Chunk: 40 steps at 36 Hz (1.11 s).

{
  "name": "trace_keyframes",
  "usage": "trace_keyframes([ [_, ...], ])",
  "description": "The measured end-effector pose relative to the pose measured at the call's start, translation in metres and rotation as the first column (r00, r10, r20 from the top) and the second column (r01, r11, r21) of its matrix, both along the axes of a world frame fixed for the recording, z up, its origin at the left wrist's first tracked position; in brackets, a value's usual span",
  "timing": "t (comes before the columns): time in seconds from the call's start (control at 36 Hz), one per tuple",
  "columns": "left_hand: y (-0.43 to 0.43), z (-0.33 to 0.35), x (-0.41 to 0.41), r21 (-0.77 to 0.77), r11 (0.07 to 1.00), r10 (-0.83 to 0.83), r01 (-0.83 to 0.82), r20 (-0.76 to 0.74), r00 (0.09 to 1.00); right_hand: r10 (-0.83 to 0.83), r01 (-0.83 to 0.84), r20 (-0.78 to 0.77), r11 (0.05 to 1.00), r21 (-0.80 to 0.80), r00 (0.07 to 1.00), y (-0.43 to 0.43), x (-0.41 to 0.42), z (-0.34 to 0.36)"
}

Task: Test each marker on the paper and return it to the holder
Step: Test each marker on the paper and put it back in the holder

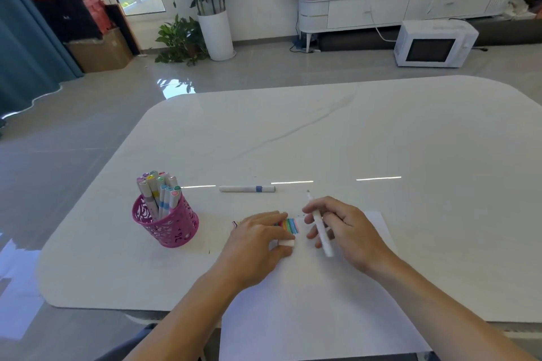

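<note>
Standing near the counter's left edge: pink holder [165, 223], upright and packed with capped markers [159, 190]; which of these have already been tried cannot be told.
Loose marker [247, 189]: white with a blue band, capped, lying flat on the counter [381, 132] to the right of the holder, just beyond the paper's far edge. Neither hand touches it, and it is not yet back in the holder.
Left hand [258, 240]: rests on the paper, fingers curled. The grip is closed small, pinching a short white piece [286, 242] that looks like a cap, probably the one off the marker in the other hand.
Colour stripes [289, 226]: a tight band of several shades on the paper, just past the left fingertips. By that count a good few markers have been tested. Whether the one in hand has made its mark cannot be told.
Right hand [343, 231]: grip closed round the held marker [321, 231], thumb and fingers wrapped about its middle.
Held marker: white barrel, nib end pointing away from the person and lifted clear of the paper, not touching the sheet.
Paper [308, 302]: white sheet under both hands, running to the counter's near edge and overhanging it.
Left to do, likely: cap the held marker, put it and the loose one in the holder, then try any untested ones.
</note>
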<state>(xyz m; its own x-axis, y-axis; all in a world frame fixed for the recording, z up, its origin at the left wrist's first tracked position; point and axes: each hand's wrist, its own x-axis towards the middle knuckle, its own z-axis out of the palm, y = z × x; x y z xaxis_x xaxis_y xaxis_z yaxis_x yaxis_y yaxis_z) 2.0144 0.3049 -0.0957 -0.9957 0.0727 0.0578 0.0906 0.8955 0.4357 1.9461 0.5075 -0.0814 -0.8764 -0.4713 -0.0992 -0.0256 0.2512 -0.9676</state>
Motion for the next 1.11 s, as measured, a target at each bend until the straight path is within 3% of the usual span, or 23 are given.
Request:
trace_keyframes([
  [0.17, -0.001, -0.002, -0.003, -0.008, 1.0, -0.027, 0.027, -0.005, 1.0, 0.005, -0.004, -0.039, 1.0, 0.028, 0.999, -0.004, -0.004, -0.008],
  [0.44, -0.004, -0.006, -0.006, 0.015, 0.993, -0.118, 0.118, -0.004, 0.993, -0.081, 0.085, 0.061, 0.994, -0.07, 0.995, -0.008, -0.007, -0.011],
  [0.86, -0.005, -0.005, -0.007, 0.042, 0.993, -0.115, 0.114, 0.019, 0.993, -0.099, 0.1, 0.046, 0.995, -0.017, 0.994, -0.01, -0.007, -0.017],
  [1.11, -0.004, -0.001, -0.007, -0.062, 0.986, -0.157, 0.158, 0.022, 0.987, -0.094, 0.094, 0.045, 0.996, 0.008, 0.995, -0.011, -0.007, -0.015],
])
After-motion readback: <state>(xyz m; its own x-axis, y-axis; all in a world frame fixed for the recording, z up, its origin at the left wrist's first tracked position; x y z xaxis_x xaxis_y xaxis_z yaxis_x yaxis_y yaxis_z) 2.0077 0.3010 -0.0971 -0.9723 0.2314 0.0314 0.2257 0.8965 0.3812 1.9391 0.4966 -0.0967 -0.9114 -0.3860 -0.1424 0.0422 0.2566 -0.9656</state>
